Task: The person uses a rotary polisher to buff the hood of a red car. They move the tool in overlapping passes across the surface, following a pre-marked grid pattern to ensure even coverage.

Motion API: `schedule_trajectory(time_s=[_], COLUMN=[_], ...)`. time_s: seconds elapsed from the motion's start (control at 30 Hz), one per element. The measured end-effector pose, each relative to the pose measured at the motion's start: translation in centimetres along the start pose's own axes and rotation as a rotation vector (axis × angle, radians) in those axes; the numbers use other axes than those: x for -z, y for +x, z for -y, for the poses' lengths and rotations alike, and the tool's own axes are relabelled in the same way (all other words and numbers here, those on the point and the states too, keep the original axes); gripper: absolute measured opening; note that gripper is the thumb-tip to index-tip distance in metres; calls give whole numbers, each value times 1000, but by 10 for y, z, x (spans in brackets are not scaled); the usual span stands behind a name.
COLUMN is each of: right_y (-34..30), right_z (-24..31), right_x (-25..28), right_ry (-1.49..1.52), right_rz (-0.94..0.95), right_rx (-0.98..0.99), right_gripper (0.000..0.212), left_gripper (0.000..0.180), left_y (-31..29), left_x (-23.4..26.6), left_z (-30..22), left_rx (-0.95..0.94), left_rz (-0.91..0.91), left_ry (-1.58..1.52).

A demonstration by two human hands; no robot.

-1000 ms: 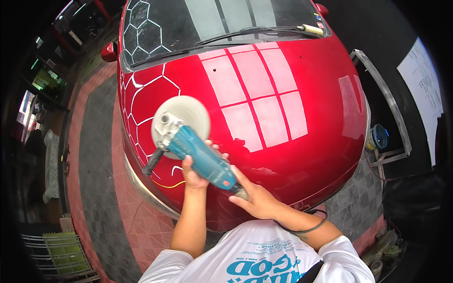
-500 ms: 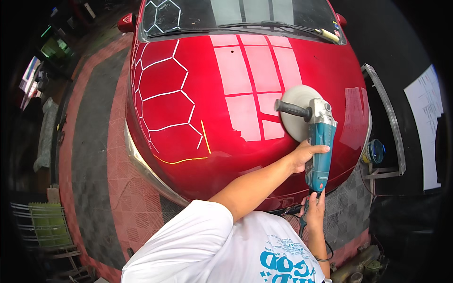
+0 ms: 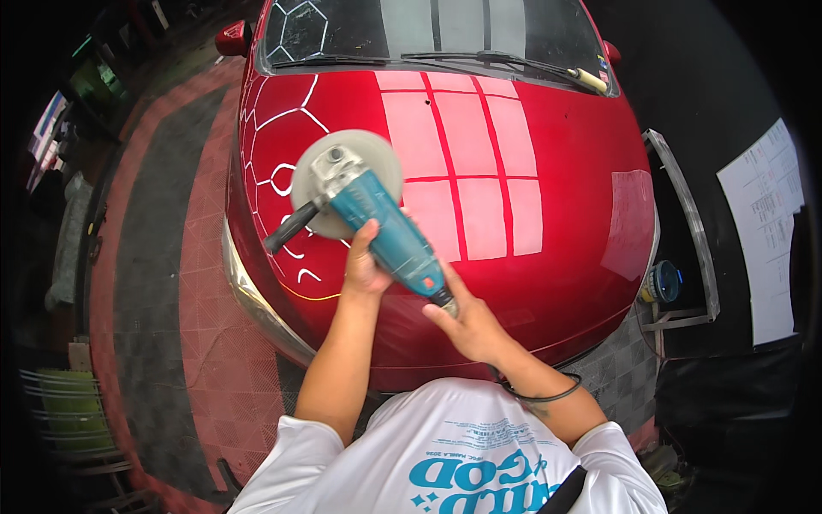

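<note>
I hold a teal and silver car polisher [image 3: 392, 233] with both hands, tilted up to the left over the red hood [image 3: 575, 146]. My left hand [image 3: 366, 271] is wrapped round the middle of its body. At the rear end, where the cord begins, my right hand [image 3: 469, 319] grips it. The round pale pad [image 3: 383, 163] lies over the hood's left part, hiding some of the hexagon light reflections; whether it touches the paint I cannot tell. A black side handle [image 3: 291, 227] sticks out to the lower left with no hand on it.
Beyond the hood are the windshield [image 3: 385, 30] and wipers. A metal frame [image 3: 685, 223] stands along the right side, with a blue round object [image 3: 665, 281] by it. White paper [image 3: 765, 223] hangs on the dark wall. Red and grey floor tiles [image 3: 227, 368] lie left of the car.
The polisher has swung from the hood's right side to its left, turning so its side handle points lower left. Both hands moved with it, and my right hand came up over the hood.
</note>
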State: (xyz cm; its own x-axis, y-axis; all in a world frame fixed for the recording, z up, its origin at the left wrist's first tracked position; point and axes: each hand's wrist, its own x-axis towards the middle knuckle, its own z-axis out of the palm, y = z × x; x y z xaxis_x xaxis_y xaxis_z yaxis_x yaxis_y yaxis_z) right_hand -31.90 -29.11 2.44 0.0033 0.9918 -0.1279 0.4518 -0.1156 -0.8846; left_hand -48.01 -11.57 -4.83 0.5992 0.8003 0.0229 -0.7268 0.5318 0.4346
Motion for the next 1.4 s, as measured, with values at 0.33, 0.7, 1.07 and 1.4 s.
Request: schedule_trajectory(time_s=[0.33,0.7,1.07,1.4], right_y=[-62,-153,-145,-70], right_z=[-37,-105,-93,-20], right_x=[39,71,69,10], right_ry=[-8,194,96,-354], right_rz=[-168,-767,-534,8], right_rx=[-115,-494,-438,-195], right_gripper=[82,43,53,90], left_gripper=[64,50,47,38], left_y=[11,30,26,-144], left_x=[-36,-118,-86,17], left_z=[80,145,29,-72], left_rx=[107,303,-526,-486], left_rz=[70,186,53,-666], left_ry=[0,1620,2111,1794])
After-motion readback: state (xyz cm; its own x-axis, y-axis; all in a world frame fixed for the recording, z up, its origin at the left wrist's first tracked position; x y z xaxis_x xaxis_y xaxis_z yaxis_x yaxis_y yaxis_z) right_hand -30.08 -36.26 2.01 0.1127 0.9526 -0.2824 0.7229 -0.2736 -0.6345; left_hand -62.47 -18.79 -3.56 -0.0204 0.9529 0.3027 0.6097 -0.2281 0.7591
